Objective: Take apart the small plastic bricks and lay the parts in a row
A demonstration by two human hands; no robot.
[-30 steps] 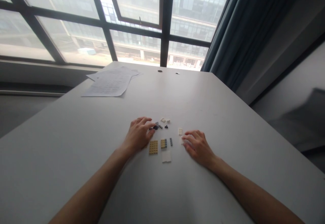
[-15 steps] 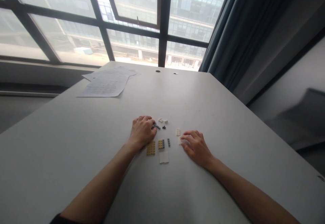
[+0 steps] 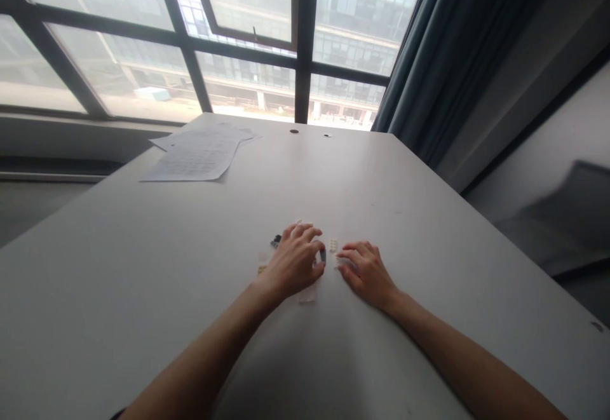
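My left hand [image 3: 299, 256] is over the middle of the small building pieces, its thumb and a finger closed round a dark grey piece [image 3: 323, 255]. Beneath it a flat pale piece [image 3: 307, 295] and the edge of a yellow piece [image 3: 262, 269] show; the rest is hidden. Black and grey bits [image 3: 276, 241] lie left of its knuckles. My right hand [image 3: 366, 269] rests on the table with bent fingers, its fingertips at a small white piece [image 3: 337, 260]. Just behind that is a white studded plate [image 3: 333, 244].
The pieces and both hands are on a large white table [image 3: 190, 248]. Printed papers [image 3: 195, 153] lie at its back left. Two small holes are near the far edge, below a window. A dark curtain [image 3: 429, 70] hangs at the right.
My left hand has moved right from the grey bits at the left, over the yellow and grey pieces, and has closed on a dark grey one. My right hand has barely moved.
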